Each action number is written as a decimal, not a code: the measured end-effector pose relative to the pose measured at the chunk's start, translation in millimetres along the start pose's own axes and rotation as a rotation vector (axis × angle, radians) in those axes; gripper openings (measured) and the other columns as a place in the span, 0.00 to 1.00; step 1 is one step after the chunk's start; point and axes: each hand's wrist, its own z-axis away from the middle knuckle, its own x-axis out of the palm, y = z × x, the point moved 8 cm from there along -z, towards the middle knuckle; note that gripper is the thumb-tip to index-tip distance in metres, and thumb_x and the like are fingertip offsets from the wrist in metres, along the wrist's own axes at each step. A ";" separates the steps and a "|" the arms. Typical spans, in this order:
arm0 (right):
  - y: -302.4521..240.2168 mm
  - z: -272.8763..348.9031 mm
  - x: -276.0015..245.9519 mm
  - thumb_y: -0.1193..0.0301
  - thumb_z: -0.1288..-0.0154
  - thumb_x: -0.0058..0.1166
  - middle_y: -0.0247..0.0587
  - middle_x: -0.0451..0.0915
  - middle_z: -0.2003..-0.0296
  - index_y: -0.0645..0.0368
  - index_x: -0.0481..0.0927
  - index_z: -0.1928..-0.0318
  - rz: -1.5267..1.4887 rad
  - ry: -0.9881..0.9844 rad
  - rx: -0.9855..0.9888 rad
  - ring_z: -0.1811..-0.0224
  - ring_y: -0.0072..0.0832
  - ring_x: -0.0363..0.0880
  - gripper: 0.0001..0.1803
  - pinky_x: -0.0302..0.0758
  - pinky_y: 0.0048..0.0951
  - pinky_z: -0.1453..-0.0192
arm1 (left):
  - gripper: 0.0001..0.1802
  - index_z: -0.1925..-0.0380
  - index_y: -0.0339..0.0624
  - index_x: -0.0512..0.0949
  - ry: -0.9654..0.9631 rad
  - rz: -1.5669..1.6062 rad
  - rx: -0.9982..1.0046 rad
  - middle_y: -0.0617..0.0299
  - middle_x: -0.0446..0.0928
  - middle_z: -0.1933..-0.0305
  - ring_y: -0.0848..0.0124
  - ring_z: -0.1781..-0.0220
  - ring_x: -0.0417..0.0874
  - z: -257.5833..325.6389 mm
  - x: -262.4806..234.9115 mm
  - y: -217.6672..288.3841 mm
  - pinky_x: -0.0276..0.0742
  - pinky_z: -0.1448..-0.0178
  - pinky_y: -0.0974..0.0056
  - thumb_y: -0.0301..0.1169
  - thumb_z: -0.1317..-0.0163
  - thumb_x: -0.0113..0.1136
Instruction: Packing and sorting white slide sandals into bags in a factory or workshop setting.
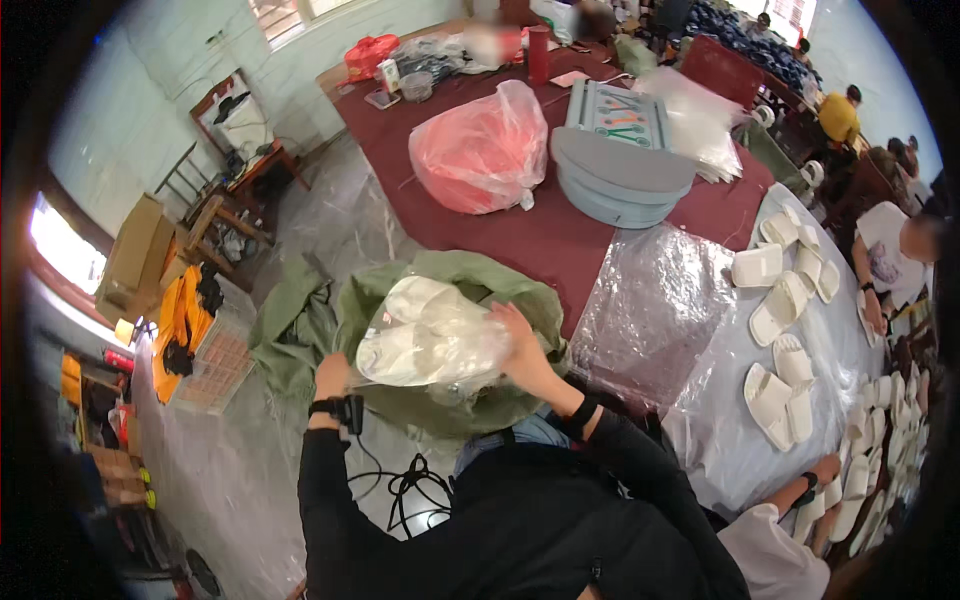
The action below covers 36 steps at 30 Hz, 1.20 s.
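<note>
A pair of cream-white slippers [435, 335] in clear plastic lies in the mouth of a green cloth sack [535, 285], just in front of me. My right hand [522, 348] is at the right end of the bagged slippers, its fingers bent over the plastic. At the sack's left rim is my left hand [333, 376], closed on the green cloth beside the slippers; its fingertips are partly hidden. What lies deeper in the sack is hidden beneath the bagged pair.
A dark red table [430, 215] beyond the sack holds a pink-filled plastic bag [480, 150] and a grey box [620, 165]. Several loose slippers [778, 305] lie on plastic sheeting at right, where other people sit. A crate [215, 350] stands left; a black cable [410, 490] lies below.
</note>
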 end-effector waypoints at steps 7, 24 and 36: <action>46.1 27.2 10.1 0.66 0.48 0.56 0.58 0.61 0.39 0.58 0.61 0.39 0.757 -0.297 0.124 0.38 0.52 0.60 0.35 0.60 0.45 0.37 | 0.11 0.69 0.33 0.75 0.045 0.045 -0.062 0.42 0.75 0.60 0.45 0.58 0.75 -8.4 -43.6 23.4 0.71 0.55 0.49 0.28 0.50 0.48; -61.6 154.6 -189.2 0.67 0.38 0.49 0.46 0.79 0.60 0.60 0.72 0.49 0.399 0.516 0.089 0.59 0.36 0.79 0.17 0.74 0.33 0.54 | 0.20 0.53 0.42 0.74 -0.013 -0.330 0.695 0.48 0.72 0.52 0.49 0.50 0.72 24.4 15.3 170.6 0.67 0.47 0.52 0.41 0.41 0.51; -79.3 318.0 -374.1 0.64 0.44 0.55 0.59 0.67 0.46 0.66 0.66 0.44 1.104 1.684 0.344 0.44 0.50 0.65 0.29 0.63 0.42 0.41 | 0.18 0.58 0.42 0.77 0.133 -0.051 1.211 0.53 0.78 0.57 0.56 0.51 0.75 136.8 -92.9 422.1 0.68 0.47 0.54 0.42 0.40 0.50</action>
